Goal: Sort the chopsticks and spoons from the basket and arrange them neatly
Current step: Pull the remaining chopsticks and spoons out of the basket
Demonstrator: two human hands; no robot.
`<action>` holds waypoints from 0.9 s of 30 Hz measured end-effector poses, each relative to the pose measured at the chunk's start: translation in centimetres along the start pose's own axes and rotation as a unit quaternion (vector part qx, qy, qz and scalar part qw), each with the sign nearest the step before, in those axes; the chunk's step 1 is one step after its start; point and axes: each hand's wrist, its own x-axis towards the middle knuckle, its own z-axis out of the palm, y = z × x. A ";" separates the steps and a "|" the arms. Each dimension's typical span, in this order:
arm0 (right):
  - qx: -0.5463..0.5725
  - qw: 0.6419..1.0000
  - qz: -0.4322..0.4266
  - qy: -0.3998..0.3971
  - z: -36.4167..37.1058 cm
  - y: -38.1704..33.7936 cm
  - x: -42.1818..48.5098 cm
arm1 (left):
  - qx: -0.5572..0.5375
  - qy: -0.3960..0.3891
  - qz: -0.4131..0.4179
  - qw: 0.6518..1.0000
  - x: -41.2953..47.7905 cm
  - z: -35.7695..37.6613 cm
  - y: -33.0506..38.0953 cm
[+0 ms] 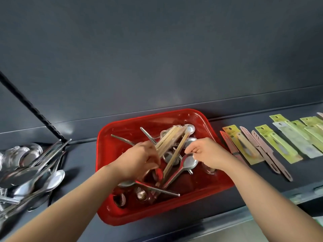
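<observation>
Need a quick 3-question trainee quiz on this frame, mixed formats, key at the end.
1. The left hand grips: A) a packet B) chopsticks C) nothing.
2. True or false: the loose spoon pile lies left of the red basket.
3. Fill in: the right hand pinches a ____ by its bowl.
Key: 1 B; 2 true; 3 spoon.

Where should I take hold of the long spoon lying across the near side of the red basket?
Pinch the long spoon by its slim handle near the free right end, coming straight down from above. That stretch lies bare, while its bowl end sits tucked under the left hand, which holds the chopsticks.
</observation>
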 end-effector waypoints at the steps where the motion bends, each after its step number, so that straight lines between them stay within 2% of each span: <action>1: 0.020 1.000 -0.004 0.007 -0.3 0.0 0.0 | -0.024 0.034 0.005 0.999 0.1 -0.2 0.2; 4: 0.061 0.998 -0.020 0.017 -1.0 -0.2 0.0 | -0.102 0.103 -0.005 0.989 0.6 -0.7 1.0; 7: 0.093 0.995 -0.026 0.013 -1.5 -0.3 -0.1 | -0.173 0.125 -0.023 0.977 0.9 -1.1 1.7; 9: 0.113 0.993 -0.023 0.024 -1.8 -0.3 -0.1 | -0.248 0.152 -0.012 0.957 0.9 -1.3 2.3; 11: 0.102 0.993 -0.027 0.046 -2.1 -0.2 -0.1 | -0.299 0.172 -0.038 0.938 0.8 -1.3 2.6; 12: 0.088 0.994 -0.029 0.054 -2.1 -0.1 0.0 | -0.292 0.173 -0.063 0.939 0.8 -1.3 2.6; 14: 0.056 0.997 -0.022 0.047 -2.0 -0.1 0.2 | -0.205 0.143 -0.098 0.963 0.7 -1.1 2.1; 16: 0.008 1.000 0.003 0.012 -1.5 0.0 0.4 | -0.120 0.059 -0.118 0.984 0.3 -0.7 1.5; 18: -0.035 0.999 0.021 -0.011 -0.7 0.1 0.5 | -0.087 -0.048 -0.144 0.985 -0.2 0.0 1.2; 20: -0.036 0.998 0.044 -0.014 -0.1 0.2 0.5 | -0.006 -0.107 -0.143 0.984 -0.7 0.8 0.7; 22: -0.042 0.998 0.048 -0.018 0.4 0.2 0.5 | 0.053 -0.119 -0.136 0.982 -0.9 1.4 0.2; 27: -0.099 0.993 0.059 -0.036 1.5 -0.7 0.4 | 0.079 -0.102 -0.122 0.984 -0.9 1.5 -0.4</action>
